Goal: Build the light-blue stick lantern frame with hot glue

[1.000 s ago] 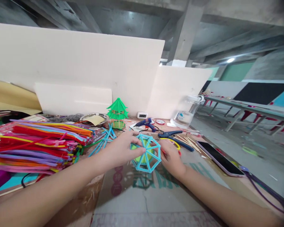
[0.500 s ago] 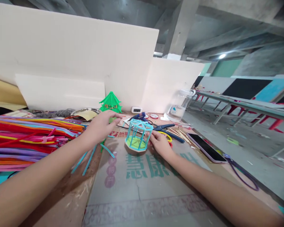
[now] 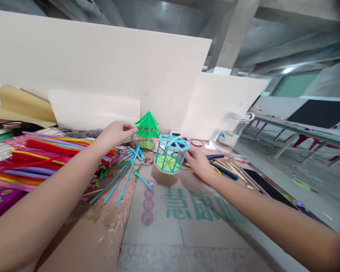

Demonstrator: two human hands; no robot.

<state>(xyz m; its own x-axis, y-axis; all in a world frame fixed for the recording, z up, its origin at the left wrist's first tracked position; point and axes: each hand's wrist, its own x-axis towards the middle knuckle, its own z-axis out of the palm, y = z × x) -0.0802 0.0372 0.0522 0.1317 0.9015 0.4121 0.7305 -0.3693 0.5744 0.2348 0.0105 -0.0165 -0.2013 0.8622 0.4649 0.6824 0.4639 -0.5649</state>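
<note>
While right grip (image 3: 197, 162) holds the upright blue cage (image 3: 171, 153) by its side, green pagoda (image 3: 146, 129) stands just right of narrow left grip (image 3: 117, 132), contact unclear.

Matt stick cage (image 3: 171, 153), rough cardbd sheet (image 3: 102, 234)

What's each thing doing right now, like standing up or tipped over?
blue cage: tilted, held by right hand
green pavilion: upright, left hand at its roof
blue sticks: loose, scattered flat
phone: lying flat, screen dark
pipe cleaner pile: stacked flat
</note>
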